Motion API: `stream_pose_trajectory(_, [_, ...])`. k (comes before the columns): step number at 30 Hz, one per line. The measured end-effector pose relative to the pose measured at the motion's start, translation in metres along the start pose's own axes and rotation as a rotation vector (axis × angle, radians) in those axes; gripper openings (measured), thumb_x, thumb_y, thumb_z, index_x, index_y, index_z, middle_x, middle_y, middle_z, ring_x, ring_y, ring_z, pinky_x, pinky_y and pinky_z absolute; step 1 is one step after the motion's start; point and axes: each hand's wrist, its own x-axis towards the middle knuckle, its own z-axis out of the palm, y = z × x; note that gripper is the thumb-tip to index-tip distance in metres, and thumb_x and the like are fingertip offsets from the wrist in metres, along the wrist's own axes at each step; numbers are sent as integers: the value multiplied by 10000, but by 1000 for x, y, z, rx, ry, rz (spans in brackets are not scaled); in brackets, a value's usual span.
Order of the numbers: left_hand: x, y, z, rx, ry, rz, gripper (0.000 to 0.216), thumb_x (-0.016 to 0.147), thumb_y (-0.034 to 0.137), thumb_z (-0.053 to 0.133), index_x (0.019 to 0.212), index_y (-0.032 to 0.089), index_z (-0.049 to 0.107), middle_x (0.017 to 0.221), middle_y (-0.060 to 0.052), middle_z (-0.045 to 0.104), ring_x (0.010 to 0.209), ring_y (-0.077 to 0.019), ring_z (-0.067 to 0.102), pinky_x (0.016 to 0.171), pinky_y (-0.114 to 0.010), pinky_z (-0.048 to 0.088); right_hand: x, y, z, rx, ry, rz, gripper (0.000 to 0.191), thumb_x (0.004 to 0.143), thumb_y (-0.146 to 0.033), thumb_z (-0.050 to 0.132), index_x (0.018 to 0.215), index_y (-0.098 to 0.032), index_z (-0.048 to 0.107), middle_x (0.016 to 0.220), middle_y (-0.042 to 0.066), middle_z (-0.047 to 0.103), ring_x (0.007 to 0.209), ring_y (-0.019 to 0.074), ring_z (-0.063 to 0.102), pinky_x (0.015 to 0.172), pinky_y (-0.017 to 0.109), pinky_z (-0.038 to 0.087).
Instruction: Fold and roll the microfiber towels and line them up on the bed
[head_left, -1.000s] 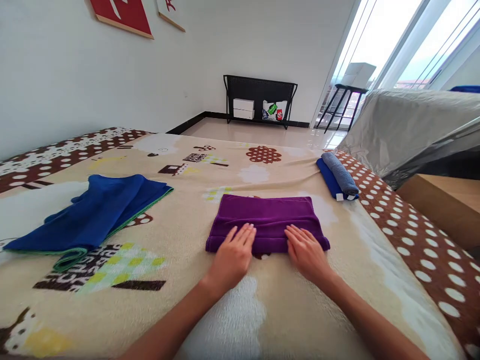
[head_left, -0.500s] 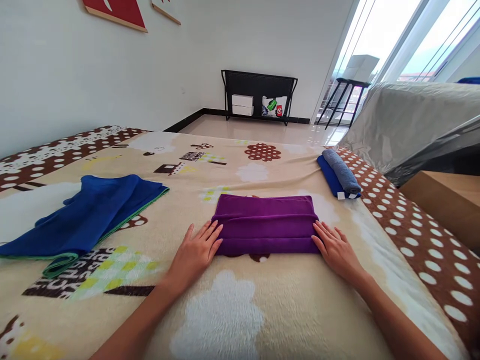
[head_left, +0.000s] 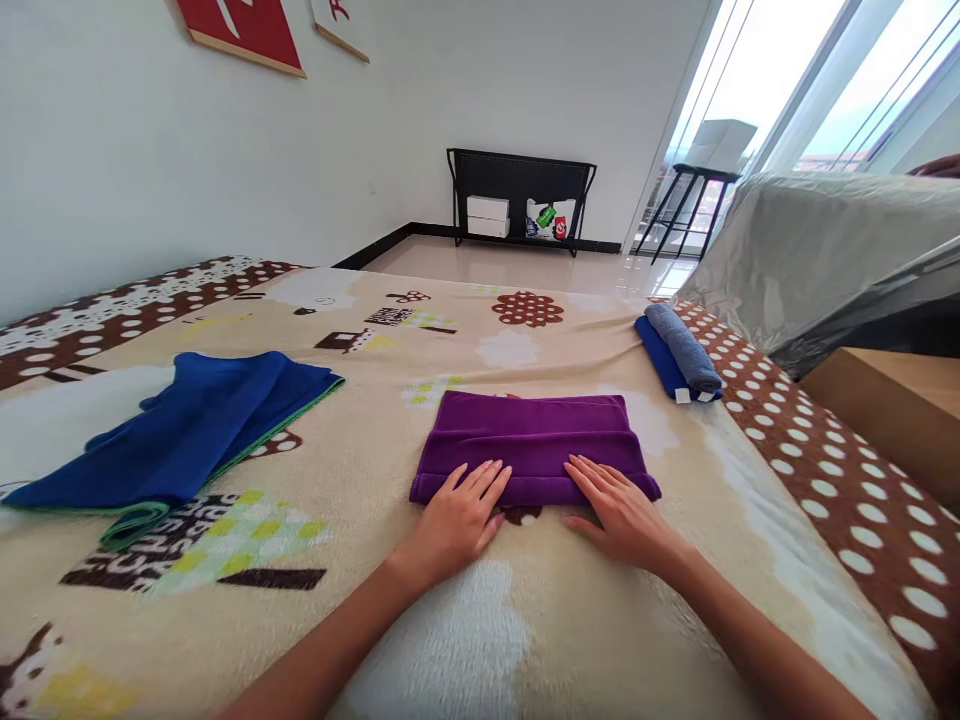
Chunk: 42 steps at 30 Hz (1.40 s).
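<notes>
A folded purple towel [head_left: 534, 440] lies on the patterned bed blanket [head_left: 360, 430] in front of me. My left hand [head_left: 459, 515] rests flat at its near edge, fingers stretched out onto the cloth left of centre. My right hand [head_left: 619, 508] lies flat too, fingertips on the near edge right of centre. Neither hand holds anything.
A loose blue towel with green trim [head_left: 180, 430] lies on the left of the bed. Two rolled towels, blue and grey [head_left: 679, 360], sit at the far right edge. A silver-covered object [head_left: 817, 250] and a wooden surface [head_left: 885, 410] stand to the right. A black rack [head_left: 521, 200] is by the far wall.
Half a second ago my hands were at the towel's two ends; they have moved inward and now lie on its near edge.
</notes>
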Motion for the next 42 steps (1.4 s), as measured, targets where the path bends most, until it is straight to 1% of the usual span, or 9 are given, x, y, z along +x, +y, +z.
stream_pose_trajectory(4, [-10, -22, 1, 14, 14, 43, 553, 985, 291, 422, 1521, 246, 294, 1553, -68, 395, 1426, -210, 372, 1145, -403, 324, -9, 15, -3, -7, -27, -56, 669, 968, -451, 465, 1552, -212, 241, 1559, 91, 353, 1445, 232, 328, 1146, 457, 361])
stream_pose_trajectory(10, [-63, -57, 1, 179, 59, 46, 618, 885, 31, 317, 1484, 168, 375, 1550, -88, 397, 1433, -203, 355, 1164, -397, 250, -68, 53, 4, -107, 135, 1, 654, 925, -134, 383, 1552, -222, 219, 1548, 57, 384, 1420, 174, 370, 1145, 407, 332])
stream_pose_trajectory(14, [-56, -48, -6, 244, 75, -79, 553, 858, 17, 343, 1351, 165, 543, 1449, -133, 518, 1327, -274, 477, 1079, -463, 321, -68, 56, 11, -265, 215, 54, 511, 890, -106, 429, 1381, -225, 502, 1488, 71, 469, 1378, 229, 420, 1093, 434, 323])
stream_pose_trajectory(18, [-32, -36, -14, 229, 69, -139, 412, 831, 12, 422, 1141, 160, 650, 1155, -142, 663, 1109, -295, 584, 940, -436, 409, -41, 44, 9, -308, 237, 184, 358, 838, -67, 466, 1122, -181, 653, 1196, 96, 660, 1133, 242, 579, 996, 400, 361])
stream_pose_trajectory(23, [-34, -39, -23, 201, 64, -118, 336, 802, 36, 488, 1056, 187, 648, 1071, -101, 669, 1034, -274, 592, 903, -418, 411, -24, 32, -8, -288, 189, 215, 201, 808, -82, 488, 882, -188, 642, 918, 67, 679, 927, 234, 598, 876, 380, 367])
stream_pose_trajectory(30, [-54, -21, -45, 61, -55, -176, 221, 785, 49, 466, 737, 210, 611, 798, -40, 640, 828, -224, 589, 857, -410, 429, -45, 17, -26, -194, 62, 165, 216, 769, -56, 474, 672, -217, 581, 741, 12, 647, 770, 169, 599, 801, 325, 392])
stream_pose_trajectory(34, [-34, 16, -35, 37, 31, -152, 357, 794, 44, 429, 1028, 180, 663, 1059, -101, 683, 1010, -258, 608, 926, -429, 446, -32, -20, -16, -146, 84, 123, 383, 782, -19, 439, 1040, -184, 668, 1125, 79, 677, 1052, 219, 595, 946, 365, 409])
stream_pose_trajectory(37, [-10, 41, -16, -61, 96, 27, 523, 886, 80, 392, 1392, 177, 484, 1359, -95, 594, 1244, -224, 544, 1051, -385, 403, -10, -51, -4, -13, 95, -34, 522, 873, -67, 426, 1377, -176, 507, 1391, 71, 565, 1253, 197, 520, 1064, 356, 389])
stream_pose_trajectory(42, [-24, 4, 2, -36, 62, 38, 489, 1017, 322, 385, 1497, 235, 347, 1485, -48, 496, 1361, -196, 462, 1070, -365, 385, -19, -27, 4, -16, 92, 14, 530, 998, -410, 426, 1478, -186, 397, 1477, 89, 481, 1347, 232, 469, 1089, 429, 402])
